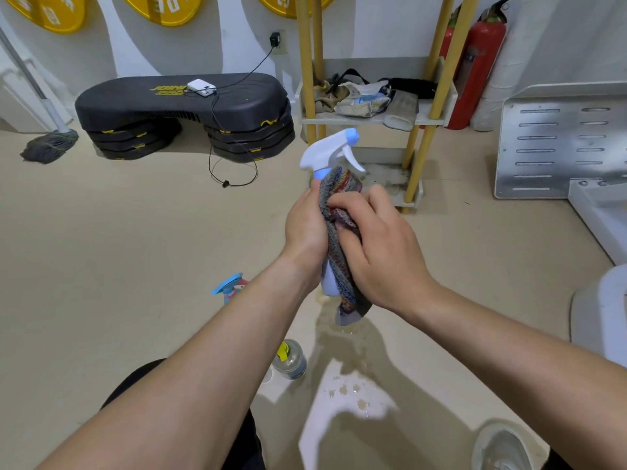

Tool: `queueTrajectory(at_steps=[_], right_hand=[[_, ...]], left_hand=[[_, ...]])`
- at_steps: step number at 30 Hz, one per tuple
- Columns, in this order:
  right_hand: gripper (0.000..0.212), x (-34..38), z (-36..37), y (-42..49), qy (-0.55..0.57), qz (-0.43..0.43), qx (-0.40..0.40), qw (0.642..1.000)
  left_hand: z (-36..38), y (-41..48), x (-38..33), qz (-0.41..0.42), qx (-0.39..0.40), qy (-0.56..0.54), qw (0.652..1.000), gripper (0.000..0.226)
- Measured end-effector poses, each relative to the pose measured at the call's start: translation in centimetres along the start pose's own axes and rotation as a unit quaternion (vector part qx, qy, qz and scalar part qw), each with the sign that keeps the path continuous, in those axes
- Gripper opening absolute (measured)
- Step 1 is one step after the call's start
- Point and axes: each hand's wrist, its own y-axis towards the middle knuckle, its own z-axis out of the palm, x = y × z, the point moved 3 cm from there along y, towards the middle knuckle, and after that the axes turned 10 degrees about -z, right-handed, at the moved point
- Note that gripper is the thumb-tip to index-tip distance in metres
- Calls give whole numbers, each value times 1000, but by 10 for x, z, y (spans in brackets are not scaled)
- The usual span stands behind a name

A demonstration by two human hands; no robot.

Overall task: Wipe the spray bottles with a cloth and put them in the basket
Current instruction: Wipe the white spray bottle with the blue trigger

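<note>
A white spray bottle (334, 152) with a pale blue nozzle tip is held upright in mid-air at the centre of the head view. My left hand (305, 228) grips its body from the left. My right hand (376, 245) presses a grey striped cloth (339, 266) around the bottle, fingers curled over the fabric, whose tail hangs below the bottle's base. On the floor beneath my left forearm stand a spray bottle with a blue trigger (229, 288) and a small clear bottle with a yellow-green top (290, 359). No basket is in view.
Water drops and a wet patch (349, 391) lie on the beige floor below my hands. A yellow-legged shelf (369, 117) with clutter stands behind, with black step platforms (183, 113) and a mop (47, 144) to its left. Red extinguishers (478, 66) and a metal panel (556, 144) are on the right.
</note>
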Motion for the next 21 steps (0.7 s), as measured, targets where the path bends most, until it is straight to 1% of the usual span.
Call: queueTrajectory(at_steps=[2,5,9,11,13,17,19,21], right_hand=[[31,-1,-4,1,32,-2,-25,999],[28,-8,-5,3,87,44,-59,993],[23,-18,-3,4,138,90,-55,985],[16,-24,-2,4,178,131,-47,974],[13,-31,1,4,230,186,-23,955],[19,-36,4,2,374,294,-10,879],[18,-32,5,1,402,302,-20,864],[15,-30,5,1,402,291,-44,867]], left_hand=[[1,0,-2,-8,27,-9,1000,41],[4,-2,-3,-25,96,-39,994,52],[3,-1,-4,-36,126,-41,991,59],[1,-1,-5,-43,134,-49,989,61],[-2,0,-4,-61,150,-57,985,64],[-5,-2,-3,-79,133,-66,986,44],[-7,-2,-2,-74,115,-61,989,44],[-10,-1,-4,-39,58,-24,997,41]])
